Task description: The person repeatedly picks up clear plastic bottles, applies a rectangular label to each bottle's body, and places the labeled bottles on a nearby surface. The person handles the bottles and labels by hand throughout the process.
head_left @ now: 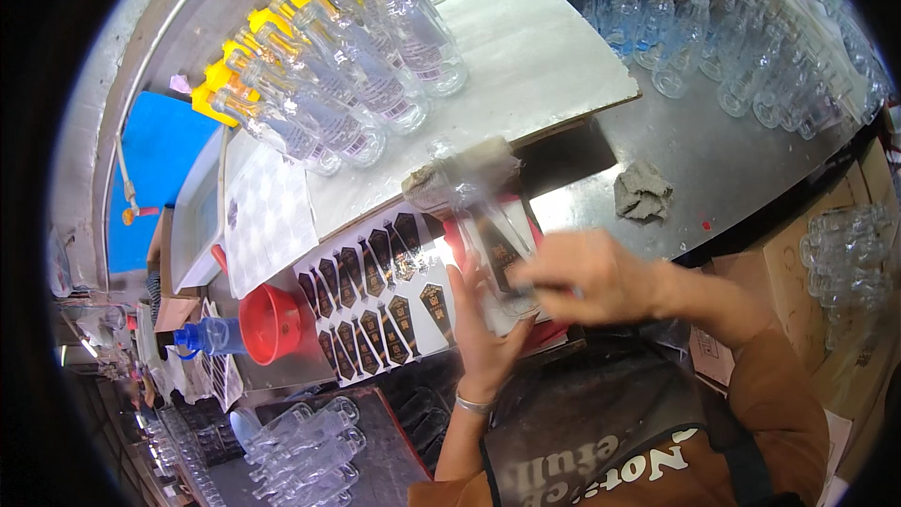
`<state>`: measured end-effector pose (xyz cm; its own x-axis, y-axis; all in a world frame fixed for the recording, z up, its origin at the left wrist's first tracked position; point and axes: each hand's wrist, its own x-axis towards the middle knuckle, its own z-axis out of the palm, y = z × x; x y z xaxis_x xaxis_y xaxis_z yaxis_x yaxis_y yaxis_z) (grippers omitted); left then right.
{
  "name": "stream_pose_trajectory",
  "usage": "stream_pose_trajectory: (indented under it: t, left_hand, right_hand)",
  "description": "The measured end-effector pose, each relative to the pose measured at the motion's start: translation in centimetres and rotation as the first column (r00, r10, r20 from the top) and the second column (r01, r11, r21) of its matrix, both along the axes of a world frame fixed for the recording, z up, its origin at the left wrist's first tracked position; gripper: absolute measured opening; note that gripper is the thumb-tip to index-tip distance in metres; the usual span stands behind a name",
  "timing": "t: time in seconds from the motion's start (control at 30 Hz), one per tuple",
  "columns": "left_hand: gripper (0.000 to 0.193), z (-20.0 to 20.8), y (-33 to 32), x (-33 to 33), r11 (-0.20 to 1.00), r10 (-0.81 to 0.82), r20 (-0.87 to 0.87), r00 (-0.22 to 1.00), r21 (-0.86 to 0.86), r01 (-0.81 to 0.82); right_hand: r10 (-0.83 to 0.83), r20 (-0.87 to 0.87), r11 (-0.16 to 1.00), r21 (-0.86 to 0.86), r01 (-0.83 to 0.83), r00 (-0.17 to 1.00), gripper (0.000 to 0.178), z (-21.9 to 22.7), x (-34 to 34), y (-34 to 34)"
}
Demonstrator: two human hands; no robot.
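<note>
A clear glass bottle (479, 216) lies tilted in front of me, its neck resting across a rolled cloth (429, 190) at the white board's edge. On its body is a dark label with gold markings (496, 249). My left hand (483, 343) is closed round the bottle's lower end, fingers along its left side and thumb at the base. Over the label's right edge is my right hand (596, 272), smeared by motion but with curled fingers; whatever it may hold is hidden. Left of the bottle, a sheet of similar dark labels (371, 296) lies on the metal table.
Labelled bottles (338, 66) stand on the white board (535, 38), with yellow objects (225, 84) behind. Plain bottles (676, 28) crowd the far right. A crumpled cloth (643, 192), a red bowl (270, 324) and a blue-capped bottle (211, 335) are nearby. More bottles (305, 451) lie lower left.
</note>
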<state>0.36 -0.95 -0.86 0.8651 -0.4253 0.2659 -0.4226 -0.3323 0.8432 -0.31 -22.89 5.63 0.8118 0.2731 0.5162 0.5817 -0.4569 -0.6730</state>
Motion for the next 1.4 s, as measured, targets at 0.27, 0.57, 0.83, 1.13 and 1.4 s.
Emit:
stream_pose_trajectory:
  t: [0.27,0.57,0.83,1.13,1.4]
  left_hand:
    - [0.12,0.5,-0.3,-0.2,1.0,-0.006,0.017,1.0,-0.001,0.006]
    - [0.12,0.3,-0.2,-0.3,0.998,0.026,0.056,0.998,0.05,-0.029]
    - [0.125,0.4,-0.2,-0.3,0.999,0.016,-0.021,1.0,0.047,-0.015]
    - [0.127,1.2,-1.3,-0.5,0.974,0.003,0.139,0.99,0.226,-0.035]
    - [0.127,1.0,-1.5,-0.6,0.985,0.029,0.143,0.989,0.165,-0.053]
  right_hand:
    - [-0.141,0.162,0.949,-0.26,0.18,0.977,0.02,2.4,7.2,0.2]
    - [0.169,0.14,0.962,-0.241,-0.132,0.976,0.014,0.7,1.3,1.7]
    - [-0.132,0.157,0.991,0.002,0.134,0.979,0.017,0.1,6.4,-1.4]
    - [-0.11,-0.007,0.994,0.027,0.11,0.994,0.013,-0.7,5.0,-1.9]
    - [0.144,-0.026,0.988,0.068,-0.141,0.989,0.019,-0.1,-3.1,-0.6]
